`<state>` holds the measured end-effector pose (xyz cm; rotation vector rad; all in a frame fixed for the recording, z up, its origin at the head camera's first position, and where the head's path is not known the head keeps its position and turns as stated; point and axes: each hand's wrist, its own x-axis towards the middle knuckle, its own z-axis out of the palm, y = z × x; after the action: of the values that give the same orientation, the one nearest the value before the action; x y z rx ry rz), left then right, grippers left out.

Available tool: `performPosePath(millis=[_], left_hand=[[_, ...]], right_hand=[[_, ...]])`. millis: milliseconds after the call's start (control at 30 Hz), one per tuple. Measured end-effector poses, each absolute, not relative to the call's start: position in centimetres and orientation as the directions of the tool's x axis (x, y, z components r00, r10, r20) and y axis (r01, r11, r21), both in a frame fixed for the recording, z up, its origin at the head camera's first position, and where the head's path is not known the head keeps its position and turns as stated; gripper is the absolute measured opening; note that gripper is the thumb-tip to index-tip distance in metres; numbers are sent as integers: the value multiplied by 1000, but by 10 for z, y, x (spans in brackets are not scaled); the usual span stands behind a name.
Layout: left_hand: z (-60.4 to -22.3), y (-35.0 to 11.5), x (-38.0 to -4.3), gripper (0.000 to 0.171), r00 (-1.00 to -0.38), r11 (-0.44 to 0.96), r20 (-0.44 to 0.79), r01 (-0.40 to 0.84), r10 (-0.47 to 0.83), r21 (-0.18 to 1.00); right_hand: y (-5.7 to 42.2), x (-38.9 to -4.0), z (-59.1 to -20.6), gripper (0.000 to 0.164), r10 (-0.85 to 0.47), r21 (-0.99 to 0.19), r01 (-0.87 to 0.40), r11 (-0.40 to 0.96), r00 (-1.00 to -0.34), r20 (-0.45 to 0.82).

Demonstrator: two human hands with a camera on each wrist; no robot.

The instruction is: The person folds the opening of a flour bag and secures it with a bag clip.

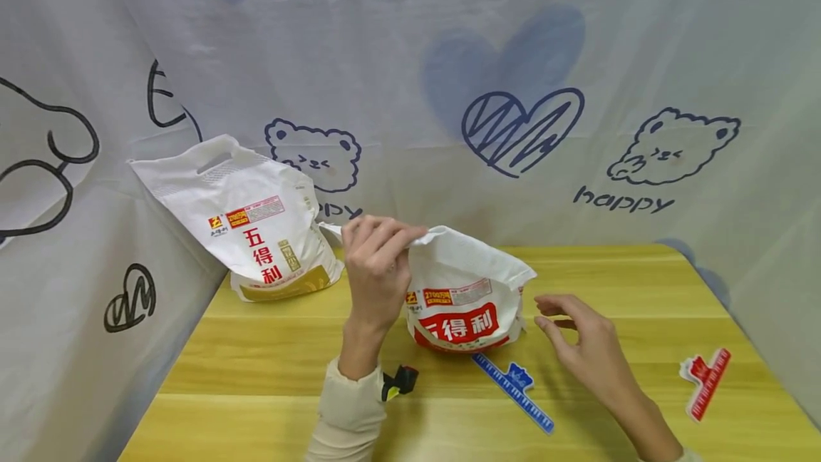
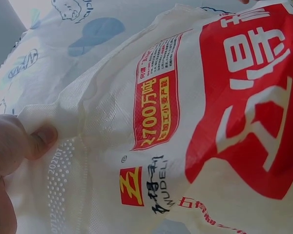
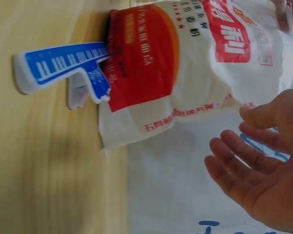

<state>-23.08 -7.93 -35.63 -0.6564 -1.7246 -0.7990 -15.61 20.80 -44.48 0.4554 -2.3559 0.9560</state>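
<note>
A white flour bag with a red label (image 1: 465, 301) stands on the yellow wooden table (image 1: 256, 376) at the middle. My left hand (image 1: 378, 262) pinches the bag's folded top edge at its left corner; the left wrist view shows my thumb (image 2: 41, 139) pressed on the bag (image 2: 185, 126). To the bag's right hovers my right hand (image 1: 577, 330), fingers relaxed and spread, holding nothing. The right wrist view shows this hand (image 3: 256, 175) a short way off the bag (image 3: 195, 63). A blue sealing clip (image 1: 513, 391) lies on the table just in front of the bag.
A second, larger flour bag (image 1: 253, 223) leans against the cloth backdrop at the back left. A red sealing clip (image 1: 705, 380) lies near the table's right edge. Patterned cloth (image 1: 513, 91) walls the table at the back and both sides.
</note>
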Motion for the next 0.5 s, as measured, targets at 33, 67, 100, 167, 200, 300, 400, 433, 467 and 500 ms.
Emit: performPosePath(millis=[33, 67, 100, 167, 200, 300, 400, 433, 467, 500], left_hand=[[-356, -79, -231, 21, -274, 622, 961, 759, 38, 192], [-356, -79, -231, 20, -271, 622, 962, 760, 36, 191], [-357, -79, -232, 20, -266, 621, 963, 761, 34, 189], [-356, -79, -232, 19, -257, 620, 966, 763, 31, 183], [-357, -79, -232, 19, -252, 619, 967, 765, 32, 179], [-357, -79, -231, 19, -244, 619, 969, 766, 33, 172], [-356, -80, -230, 21, -251, 620, 967, 765, 36, 175], [-356, -80, -230, 22, -254, 620, 966, 764, 36, 178], [-355, -80, -229, 22, -258, 620, 965, 764, 37, 180], [-355, -80, -229, 23, -262, 620, 964, 763, 38, 183]], right_hand=[[208, -156, -446, 31, -109, -526, -488, 697, -797, 595], [209, -155, -447, 31, -117, -525, -483, 701, -804, 583], [209, -155, -449, 32, -125, -526, -477, 704, -813, 569], [209, -154, -454, 33, -142, -528, -465, 710, -830, 540], [209, -154, -456, 33, -150, -533, -461, 710, -838, 525], [208, -152, -463, 32, -170, -541, -453, 709, -854, 492], [206, -150, -468, 29, -185, -551, -448, 704, -865, 466], [206, -150, -470, 28, -190, -555, -445, 703, -869, 457], [205, -149, -472, 27, -193, -560, -441, 701, -874, 445], [204, -148, -473, 26, -196, -565, -436, 701, -879, 435]])
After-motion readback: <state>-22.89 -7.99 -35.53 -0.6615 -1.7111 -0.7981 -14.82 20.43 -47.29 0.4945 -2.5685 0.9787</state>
